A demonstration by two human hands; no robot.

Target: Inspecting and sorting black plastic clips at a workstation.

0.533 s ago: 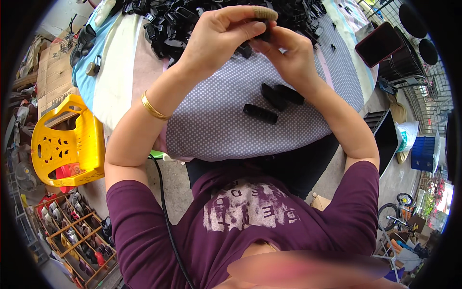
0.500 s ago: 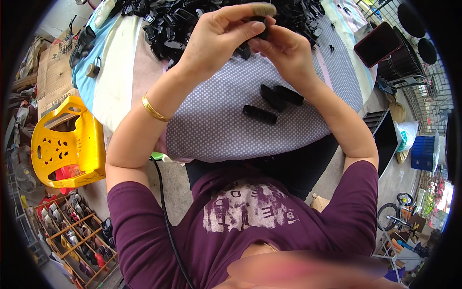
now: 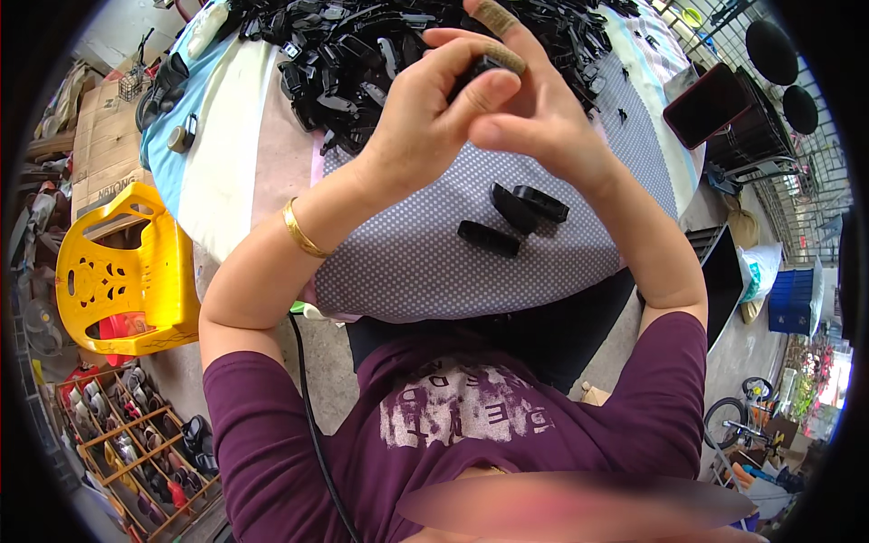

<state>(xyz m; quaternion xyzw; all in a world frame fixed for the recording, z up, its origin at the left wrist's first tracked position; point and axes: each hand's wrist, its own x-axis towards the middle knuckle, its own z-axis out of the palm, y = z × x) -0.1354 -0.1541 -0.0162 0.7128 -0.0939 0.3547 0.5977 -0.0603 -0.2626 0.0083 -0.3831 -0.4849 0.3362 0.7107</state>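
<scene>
My left hand (image 3: 418, 116) pinches a small black plastic part (image 3: 490, 64) between thumb and bent index finger. That finger wears a tan covering, and most of the part is hidden by the fingers. Close beside it, my right hand (image 3: 559, 127) has its thumb and fingers apart, one covered fingertip pointing up and away. It overlaps the left hand, and I see nothing held in it. Beyond both hands spreads a large heap of black plastic parts (image 3: 339, 80). Nearer me, three black pieces (image 3: 512, 210) lie together on the dotted grey tablecloth (image 3: 407, 262).
A dark-screened phone (image 3: 709, 106) stands at the table's right edge. On the left edge sits a small round-faced object (image 3: 182, 134). A yellow plastic chair (image 3: 163, 271) and a shoe rack (image 3: 136, 452) are to the left. A black cable (image 3: 312, 425) runs past my left side.
My right hand has let go of the black part and spread its fingers. The left hand keeps the part and has turned a little. The view has shifted slightly.
</scene>
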